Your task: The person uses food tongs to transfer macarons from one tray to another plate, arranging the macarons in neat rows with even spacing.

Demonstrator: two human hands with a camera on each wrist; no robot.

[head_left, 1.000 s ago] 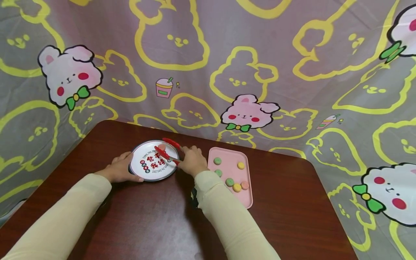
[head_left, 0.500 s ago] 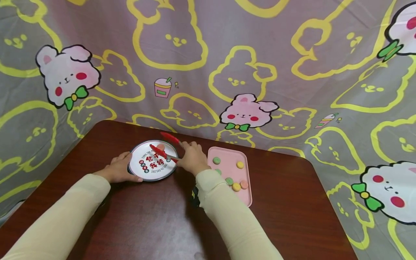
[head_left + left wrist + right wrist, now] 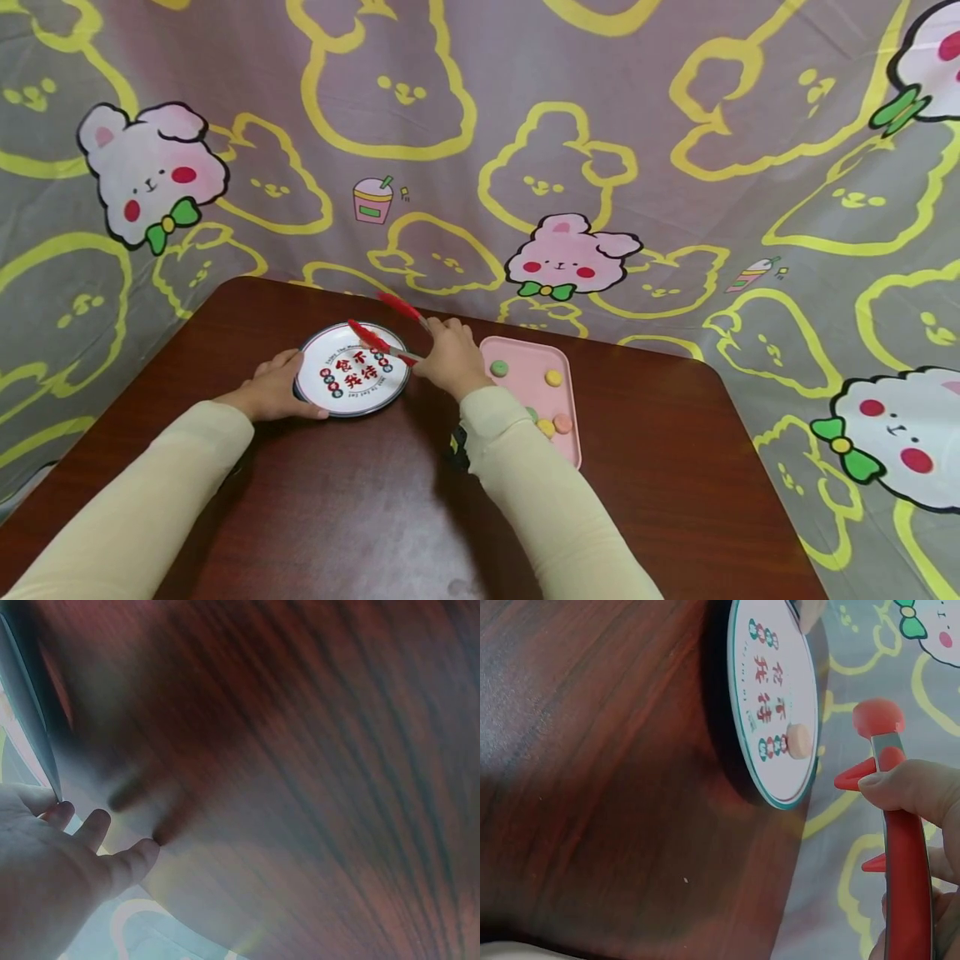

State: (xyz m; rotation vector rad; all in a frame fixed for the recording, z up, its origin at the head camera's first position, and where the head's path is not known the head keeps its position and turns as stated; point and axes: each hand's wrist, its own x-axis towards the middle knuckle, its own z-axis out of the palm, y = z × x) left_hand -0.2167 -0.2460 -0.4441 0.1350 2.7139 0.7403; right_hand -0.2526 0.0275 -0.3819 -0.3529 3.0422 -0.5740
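Observation:
My right hand (image 3: 453,358) holds red-tipped metal tongs (image 3: 907,877) from the side. Their arms stand apart, one tip above the plate and the other beyond its far edge. On the white plate (image 3: 352,396), printed with red characters and rimmed in dark blue, lies a small pink macaron (image 3: 799,741); the tongs largely cover it in the head view. At the plate's left edge rests my left hand (image 3: 273,389), thumb extended along the near rim. In the left wrist view, fingertips of the left hand (image 3: 67,862) touch the tabletop beside the rim.
A pink tray (image 3: 517,342) lies to the right of the plate, partly behind my right forearm. It holds green (image 3: 498,367), yellow (image 3: 552,377) and pink macarons (image 3: 562,423). A patterned cloth (image 3: 442,192) hangs behind the brown table (image 3: 337,500).
The tongs have spread and lifted off the pink macaron, which stays on the plate. My right hand has shifted slightly up and right. My left hand stays at the rim.

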